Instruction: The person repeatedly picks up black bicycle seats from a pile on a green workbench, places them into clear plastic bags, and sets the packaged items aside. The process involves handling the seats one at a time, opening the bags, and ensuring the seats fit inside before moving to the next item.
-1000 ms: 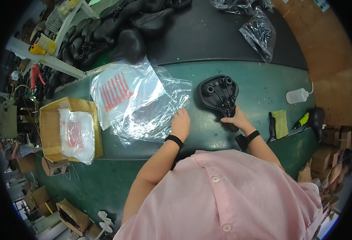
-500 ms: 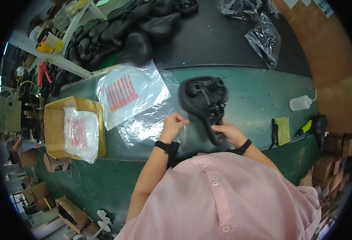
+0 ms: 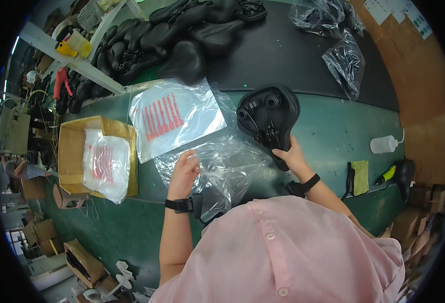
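My right hand [image 3: 295, 158] grips the narrow nose of a black bicycle saddle [image 3: 285, 103]. The saddle is underside up, its rails and two round springs showing, with the wide end pointing away from me. Left of it, my left hand [image 3: 184, 175] has its fingers curled at the edge of a clear plastic bag [image 3: 227, 164]. The bag is crumpled and spreads from my left hand to just below the saddle. Beyond it lies a flat stack of clear bags with red print [image 3: 161, 118] on the green table [image 3: 333, 134].
A yellow-brown box [image 3: 70, 161] at the left holds more printed bags [image 3: 104, 164]. Many black saddles [image 3: 184, 60] are heaped at the far left. Bagged items [image 3: 344, 63] lie far right. A white squeeze bottle [image 3: 384, 144], a green cloth [image 3: 359, 178] and a yellow-black cutter [image 3: 385, 174] are at right.
My left hand has moved left, drawing the clear bag's edge with it and spreading the bag. My right hand has tilted the saddle, swinging its wide end to the right and away.
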A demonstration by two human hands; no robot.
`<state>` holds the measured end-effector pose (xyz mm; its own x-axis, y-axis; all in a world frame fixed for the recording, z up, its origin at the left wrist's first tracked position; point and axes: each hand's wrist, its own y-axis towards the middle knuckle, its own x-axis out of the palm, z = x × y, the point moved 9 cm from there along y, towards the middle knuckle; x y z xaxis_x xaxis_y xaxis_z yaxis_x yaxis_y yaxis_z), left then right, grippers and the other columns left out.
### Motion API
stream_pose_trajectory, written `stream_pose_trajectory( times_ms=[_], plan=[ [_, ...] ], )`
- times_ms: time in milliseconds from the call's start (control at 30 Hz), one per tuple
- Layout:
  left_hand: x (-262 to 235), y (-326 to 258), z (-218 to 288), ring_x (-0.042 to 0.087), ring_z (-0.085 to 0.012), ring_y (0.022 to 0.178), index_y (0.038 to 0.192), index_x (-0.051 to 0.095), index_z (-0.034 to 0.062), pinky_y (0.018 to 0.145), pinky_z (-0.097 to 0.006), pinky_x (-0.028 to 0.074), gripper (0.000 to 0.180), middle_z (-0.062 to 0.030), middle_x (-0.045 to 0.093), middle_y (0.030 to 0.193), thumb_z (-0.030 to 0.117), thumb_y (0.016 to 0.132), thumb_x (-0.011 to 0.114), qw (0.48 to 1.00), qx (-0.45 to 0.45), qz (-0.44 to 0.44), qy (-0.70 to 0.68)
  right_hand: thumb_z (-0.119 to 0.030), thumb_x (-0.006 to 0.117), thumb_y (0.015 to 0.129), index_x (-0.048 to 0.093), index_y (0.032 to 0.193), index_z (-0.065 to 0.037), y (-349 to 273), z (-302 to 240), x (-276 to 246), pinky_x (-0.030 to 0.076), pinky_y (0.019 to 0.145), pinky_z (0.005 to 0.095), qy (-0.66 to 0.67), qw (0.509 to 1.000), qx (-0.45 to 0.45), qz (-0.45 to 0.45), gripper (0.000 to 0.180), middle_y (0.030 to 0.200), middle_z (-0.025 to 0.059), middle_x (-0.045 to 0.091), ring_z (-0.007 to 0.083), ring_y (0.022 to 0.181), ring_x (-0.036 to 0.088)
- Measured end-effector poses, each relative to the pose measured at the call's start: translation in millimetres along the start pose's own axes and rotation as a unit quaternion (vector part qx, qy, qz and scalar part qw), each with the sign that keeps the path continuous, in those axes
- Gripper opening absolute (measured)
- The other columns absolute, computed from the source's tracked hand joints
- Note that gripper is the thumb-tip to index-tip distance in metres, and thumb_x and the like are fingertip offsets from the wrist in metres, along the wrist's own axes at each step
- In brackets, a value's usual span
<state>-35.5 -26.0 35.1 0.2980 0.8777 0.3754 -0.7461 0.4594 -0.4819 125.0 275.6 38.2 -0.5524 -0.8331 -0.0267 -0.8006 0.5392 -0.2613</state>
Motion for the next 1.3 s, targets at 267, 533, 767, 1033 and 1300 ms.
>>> stream_pose_trajectory(
  times_ms=[267,533,767,1033,1300],
  plan=[
    [26,15,-27,0.042,-0.0039,0.05,0.075,0.065,0.0041,0.047,-0.02,0.031,0.026,0.0045,0.051,0.058,0.021,0.095,0.058,0.989,0.038,0.117,-0.083,0.001,0.073,0.063,0.052,0.12,-0.007,-46,-74,56,0.051,0.083,0.0399,-0.318,0.906,-0.26,-0.104,0.061,0.112,0.0149,0.059,0.0364,0.102,0.059],
    [77,-28,55,0.053,-0.0077,0.056,0.098,0.071,0.0037,0.049,-0.025,0.04,0.017,0.0011,0.056,0.061,0.015,0.091,0.061,0.962,0.109,-0.048,0.245,-0.006,0.075,0.066,0.055,0.115,-0.007,-32,-17,76,0.051,0.076,0.0406,-0.484,0.841,-0.107,-0.215,0.053,0.111,0.0175,0.061,0.0362,0.091,0.061],
    [154,-104,55,0.063,-0.0213,0.062,0.101,0.071,0.014,0.055,-0.03,0.049,0.02,-0.005,0.067,0.073,0.02,0.082,0.066,0.647,0.401,-0.258,0.596,-0.019,0.075,0.079,0.058,0.113,0.011,-42,22,69,0.05,0.078,0.0294,0.064,0.936,0.241,-0.248,0.049,0.098,0.0106,0.066,0.0168,0.089,0.061],
    [263,-131,45,0.062,-0.0241,0.075,0.114,0.067,0.0138,0.067,-0.035,0.05,0.028,-0.0059,0.066,0.084,0.023,0.089,0.061,0.721,0.396,-0.486,0.297,-0.022,0.075,0.08,0.059,0.118,0.002,-4,-37,45,0.05,0.08,0.0307,0.028,0.983,0.149,-0.1,0.047,0.107,0.0082,0.063,0.017,0.092,0.059],
    [19,28,32,0.056,-0.0369,0.108,0.118,0.062,0.0039,0.094,-0.043,0.044,0.034,-0.0199,0.063,0.115,0.021,0.088,0.062,0.833,0.236,-0.032,0.499,-0.036,0.053,0.097,0.047,0.124,0.006,171,-127,-104,0.043,0.105,0.0463,0.456,0.889,-0.031,0.006,0.05,0.126,0.0208,0.055,0.033,0.116,0.055]
  ],
)
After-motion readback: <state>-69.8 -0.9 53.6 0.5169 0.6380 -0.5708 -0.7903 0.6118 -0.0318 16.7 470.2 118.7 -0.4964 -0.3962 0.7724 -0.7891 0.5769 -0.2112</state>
